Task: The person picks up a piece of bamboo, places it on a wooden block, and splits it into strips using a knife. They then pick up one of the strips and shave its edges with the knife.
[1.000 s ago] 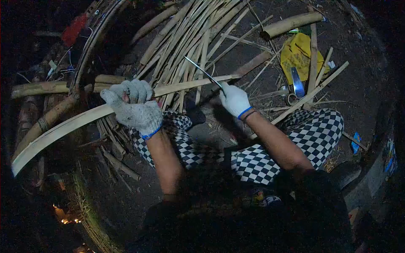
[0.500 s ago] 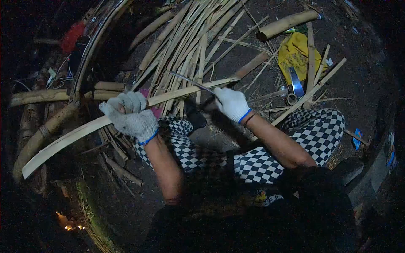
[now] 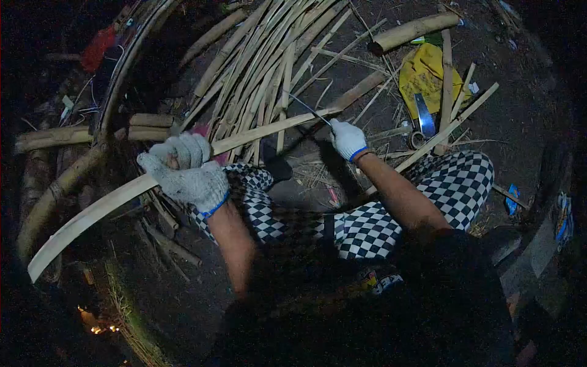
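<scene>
My left hand (image 3: 186, 170), in a white knit glove with a blue cuff, is wrapped round a long, pale bamboo strip (image 3: 93, 218). The strip bends down at the lower left and runs up to the right in front of me. In its own white glove, my right hand (image 3: 349, 139) is closed on the handle of a knife (image 3: 307, 106); the fingers hide that handle. The thin blade points up and left, crossing the strip near its right end in this view.
Many split bamboo strips (image 3: 260, 73) lie fanned out ahead. At the right are a yellow cloth (image 3: 422, 76), a saw (image 3: 424, 115), a tape roll (image 3: 417, 140) and a bamboo log (image 3: 416, 33). A curved pole (image 3: 119, 79) stands at left; small flames (image 3: 96, 329) glow lower left.
My right hand and the knife have shifted right, toward the strip's far end. The left hand has moved slightly left, and the strip's curved end hangs lower.
</scene>
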Demonstrator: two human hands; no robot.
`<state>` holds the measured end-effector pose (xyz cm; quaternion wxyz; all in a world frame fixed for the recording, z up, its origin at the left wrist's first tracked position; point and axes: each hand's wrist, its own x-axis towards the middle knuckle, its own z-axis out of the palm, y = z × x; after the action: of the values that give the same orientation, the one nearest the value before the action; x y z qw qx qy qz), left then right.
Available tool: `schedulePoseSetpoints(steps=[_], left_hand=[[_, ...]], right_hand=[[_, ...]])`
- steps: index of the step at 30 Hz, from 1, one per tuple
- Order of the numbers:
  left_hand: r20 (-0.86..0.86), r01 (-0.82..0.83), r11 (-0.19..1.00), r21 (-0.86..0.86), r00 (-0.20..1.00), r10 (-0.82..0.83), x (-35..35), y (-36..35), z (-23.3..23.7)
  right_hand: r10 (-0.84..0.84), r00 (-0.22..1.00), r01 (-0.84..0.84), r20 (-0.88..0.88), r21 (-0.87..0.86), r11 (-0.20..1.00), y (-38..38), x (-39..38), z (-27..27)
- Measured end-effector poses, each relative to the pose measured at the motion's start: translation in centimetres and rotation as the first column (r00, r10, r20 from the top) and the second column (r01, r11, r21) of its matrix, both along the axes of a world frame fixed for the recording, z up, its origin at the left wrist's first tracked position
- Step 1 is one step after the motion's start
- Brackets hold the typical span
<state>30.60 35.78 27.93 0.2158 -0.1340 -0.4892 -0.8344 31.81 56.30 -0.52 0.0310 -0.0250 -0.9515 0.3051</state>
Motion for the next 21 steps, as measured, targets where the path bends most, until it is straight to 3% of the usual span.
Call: schedulePoseSetpoints(steps=[3, 7, 10, 13, 15, 18, 21], left_hand=[[-0.1, 0.08, 0.995, -0.053, 0.991, -0.085, 0.0, -0.1, 0.8], [-0.066, 0.111, 0.994, -0.007, 0.992, -0.111, 0.4, 1.4, 2.1], [-0.032, 0.056, 0.986, -0.158, 0.998, -0.061, -0.5, 2.7, 2.4], [-0.047, 0.147, 0.986, -0.085, 0.987, -0.151, -2.6, 2.5, 2.4], [-0.046, 0.177, 0.981, -0.08, 0.982, -0.181, -3.7, 2.2, 2.2], [-0.053, 0.277, 0.96, -0.036, 0.959, -0.278, -4.3, 1.8, 1.7], [-0.019, 0.158, 0.984, -0.077, 0.987, -0.16, -3.2, 2.8, 2.5]], right_hand=[[0.005, 0.996, -0.006, -0.087, -0.012, 1.0, -0.3, 0.1, -0.2], [-0.044, 0.989, 0.037, -0.144, -0.05, 0.998, -0.8, -1.1, -0.9], [-0.059, 0.994, 0.052, -0.089, -0.074, 0.996, -0.5, -1.1, 0.4], [-0.118, 0.992, 0.121, 0.035, -0.118, 0.986, -1.7, -2.4, 2.4], [-0.065, 0.997, 0.058, -0.033, -0.181, 0.982, -2.3, -2.5, 6.9], [-0.004, 0.894, -0.14, -0.448, -0.289, 0.947, -3.7, -2.5, 8.7], [-0.002, 0.959, -0.047, -0.282, -0.167, 0.985, -1.8, -1.7, 1.7]])
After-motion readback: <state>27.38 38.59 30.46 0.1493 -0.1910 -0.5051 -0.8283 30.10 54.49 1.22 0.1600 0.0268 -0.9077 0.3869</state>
